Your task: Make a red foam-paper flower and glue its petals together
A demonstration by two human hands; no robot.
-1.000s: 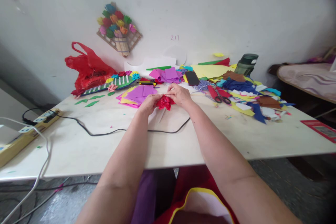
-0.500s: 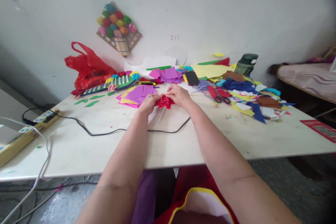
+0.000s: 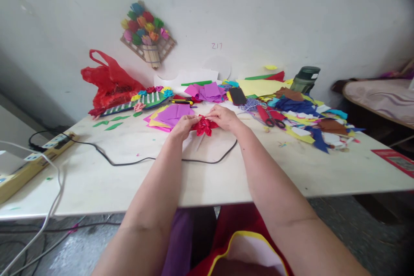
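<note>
A red paper flower point(image 3: 203, 126) with pointed petals is held between my two hands, a little above the middle of the table. My left hand point(image 3: 185, 126) pinches its left side with thumb and fingers. On the opposite side, my right hand point(image 3: 223, 117) grips the upper right petals with bent fingers. A pale strip point(image 3: 199, 143) shows on the table just below the flower. Left of my left hand lies a stack of purple, pink and yellow paper point(image 3: 170, 114).
Scissors with red handles point(image 3: 270, 117), a phone point(image 3: 237, 96) and a heap of paper scraps point(image 3: 304, 112) lie at the right. A black cable point(image 3: 129, 164) crosses the table toward a power strip point(image 3: 48, 155). A red plastic bag point(image 3: 111, 82) and a green bottle point(image 3: 305, 79) stand near the wall.
The flower has turned slightly, and more of its petals show. My right fingers have shifted a little on its edge. The whole view has moved slightly.
</note>
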